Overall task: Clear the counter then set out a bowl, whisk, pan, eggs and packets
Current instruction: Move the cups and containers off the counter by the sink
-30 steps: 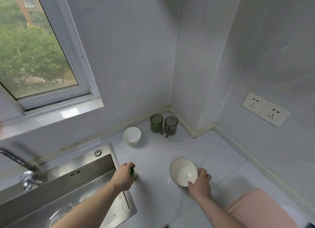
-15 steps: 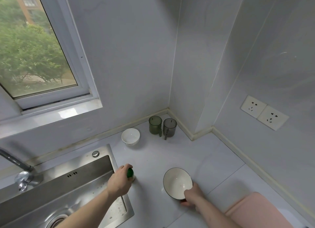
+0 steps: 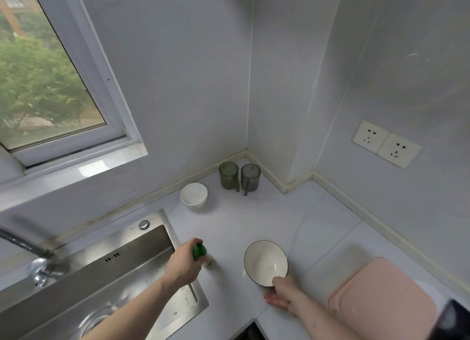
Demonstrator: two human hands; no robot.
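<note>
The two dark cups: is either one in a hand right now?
No: both dark cups stand untouched in the counter's back corner.

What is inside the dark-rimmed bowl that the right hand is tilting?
The dark-rimmed bowl looks empty: a white inside with only a few small specks. The right hand grips its near rim, with fingers under it, so that edge and the counter beneath are hidden.

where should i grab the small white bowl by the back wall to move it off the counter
Take the small white bowl by its rim, from above on the near side. It stands upright, mouth open and apparently empty, with the wall close behind it. The two cups stand apart to its right.
</note>
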